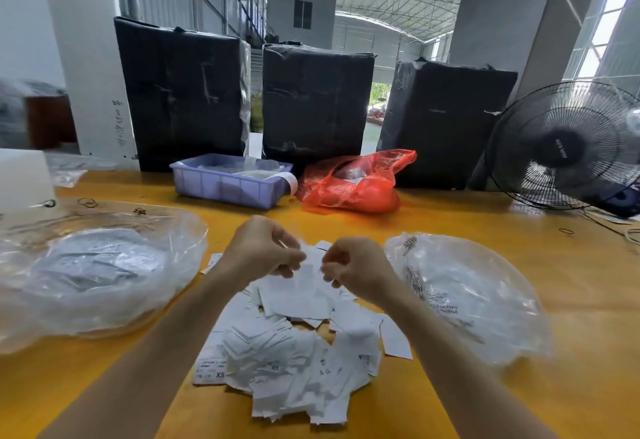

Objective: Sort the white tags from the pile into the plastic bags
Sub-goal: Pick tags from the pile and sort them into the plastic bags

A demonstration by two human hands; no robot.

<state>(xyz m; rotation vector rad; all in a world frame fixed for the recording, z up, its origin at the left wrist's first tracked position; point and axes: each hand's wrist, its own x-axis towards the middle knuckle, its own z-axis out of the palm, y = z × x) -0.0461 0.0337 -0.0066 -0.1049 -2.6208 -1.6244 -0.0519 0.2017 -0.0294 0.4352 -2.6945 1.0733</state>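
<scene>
A pile of white tags [298, 352] lies on the yellow table [571, 300] in front of me, some marked XS. Both hands hover over the pile's far end. My left hand [263, 248] and my right hand [353, 265] have curled fingers and pinch the same white tag [310, 262] between them. A clear plastic bag [93, 272] holding tags lies to the left of the pile. A second clear plastic bag [464, 293] with tags in it lies to the right.
A purple plastic bin [228, 185] and a red plastic bag [353, 182] sit at the table's back. Three black wrapped parcels [311, 102] stand behind them. A black fan [568, 147] stands at the right edge.
</scene>
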